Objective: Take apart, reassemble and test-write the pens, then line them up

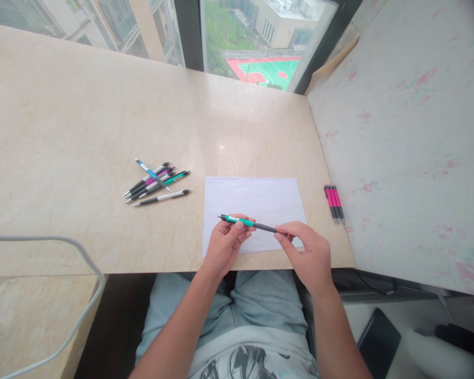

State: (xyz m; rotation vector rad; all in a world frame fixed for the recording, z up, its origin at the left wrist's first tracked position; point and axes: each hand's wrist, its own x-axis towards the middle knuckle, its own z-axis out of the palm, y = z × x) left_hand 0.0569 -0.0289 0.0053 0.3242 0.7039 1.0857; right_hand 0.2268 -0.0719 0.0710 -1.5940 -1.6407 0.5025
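Both hands hold one teal and black mechanical pencil (247, 222) level above a white sheet of paper (256, 202) near the table's front edge. My left hand (226, 243) grips its teal barrel. My right hand (306, 252) pinches the dark grip end between thumb and fingers. A faint line of writing runs along the paper's top edge.
Several mechanical pencils (158, 181) lie in a loose pile to the left of the paper. A few pink and black pencils (334, 202) lie side by side at the table's right edge by the wall. The beige marble table (82, 121) reaches a window. A grey cable (82, 258) curves at the lower left.
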